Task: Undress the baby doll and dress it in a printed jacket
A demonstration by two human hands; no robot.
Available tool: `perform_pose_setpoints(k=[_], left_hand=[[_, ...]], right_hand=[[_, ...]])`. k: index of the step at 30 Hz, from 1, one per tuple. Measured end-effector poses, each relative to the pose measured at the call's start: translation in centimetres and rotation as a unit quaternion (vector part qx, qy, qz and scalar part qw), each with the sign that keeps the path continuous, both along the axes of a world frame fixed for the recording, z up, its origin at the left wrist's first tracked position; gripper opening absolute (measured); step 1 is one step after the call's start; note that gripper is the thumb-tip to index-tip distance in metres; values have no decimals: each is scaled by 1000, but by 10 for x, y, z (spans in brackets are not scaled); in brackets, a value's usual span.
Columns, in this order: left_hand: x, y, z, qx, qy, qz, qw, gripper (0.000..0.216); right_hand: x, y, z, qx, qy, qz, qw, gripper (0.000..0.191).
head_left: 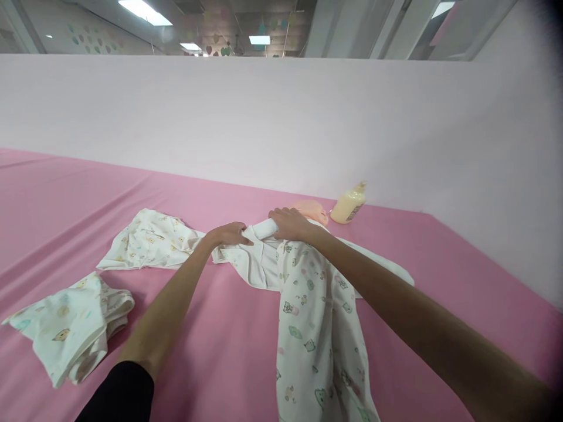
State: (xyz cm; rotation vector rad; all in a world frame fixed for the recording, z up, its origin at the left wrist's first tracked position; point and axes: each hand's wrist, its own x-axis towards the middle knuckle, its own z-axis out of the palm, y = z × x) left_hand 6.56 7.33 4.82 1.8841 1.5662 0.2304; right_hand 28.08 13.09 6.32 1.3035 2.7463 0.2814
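A white baby garment [308,316] printed with small green and pink bears lies stretched toward me on the pink sheet, its plain white inside showing near the top. My left hand [231,234] is closed on the white edge of this garment. Just to the right, my right hand [290,224] wraps its fingers over one end of a smooth white roll [265,228], which spans the gap between both hands. Whether the roll is part of the garment I cannot tell. Behind my right hand rests a rounded peach-coloured thing [313,210], partly hidden.
A pale yellow pump bottle [347,205] stands tilted near the white wall [220,123]. To the left lie a printed white cloth [152,240] and a folded printed cloth [73,328]. The pink sheet [220,351] has creases on its left side.
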Motion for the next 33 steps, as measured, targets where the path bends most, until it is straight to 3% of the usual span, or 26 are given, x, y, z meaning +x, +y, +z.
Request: perform_pose_setpoints(k=[8,16,23,27,33], left_hand=[[-4,8,-14,37,-70,9,997,40],[-24,10,-18,18,-55,33,998,51],[-51,6,-30,-32,-144,10,989,45],[-55,5,-29,-38,-84,2,996,42],[-56,7,-19,-36,66,49,996,33]], right_hand=[[-33,-5,-26,35,-31,128,991,36],[-28,-2,-25,30,-28,132,990,32],[-29,-2,-25,17,-44,123,991,33],[-27,-1,-25,24,-35,121,992,32],[-25,-6,-20,44,-41,111,992,28]])
